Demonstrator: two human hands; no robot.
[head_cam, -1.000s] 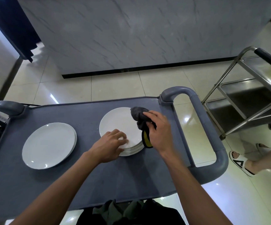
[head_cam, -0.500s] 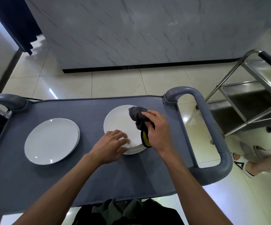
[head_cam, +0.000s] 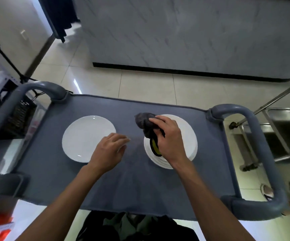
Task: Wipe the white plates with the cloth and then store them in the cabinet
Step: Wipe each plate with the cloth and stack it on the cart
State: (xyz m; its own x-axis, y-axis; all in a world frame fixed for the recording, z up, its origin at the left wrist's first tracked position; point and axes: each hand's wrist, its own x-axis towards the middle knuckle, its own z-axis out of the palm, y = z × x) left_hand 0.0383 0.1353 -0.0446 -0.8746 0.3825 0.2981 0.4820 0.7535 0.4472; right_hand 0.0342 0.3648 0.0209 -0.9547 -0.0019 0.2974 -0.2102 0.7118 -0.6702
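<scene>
While the right hand (head_cam: 169, 139) grips the cloth (head_cam: 145, 122) over the stack (head_cam: 187, 136) at centre right, wiping looks underway; the left hand (head_cam: 108, 150), fingers loosely spread and holding nothing, hovers beside a plate (head_cam: 85, 138) at centre left. No cabinet shows, so storing seems left

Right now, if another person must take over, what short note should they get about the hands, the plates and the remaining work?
Right hand: grips the cloth over the plate stack on the right side of the cart.
Left hand: holds nothing, fingers relaxed, above the cart top between the two piles of plates; the frame is blurred there.
Left plates: on the cart, untouched.
Done: cannot tell which plates are already wiped.
Left: finish wiping, then store all plates; no cabinet is in view.
</scene>
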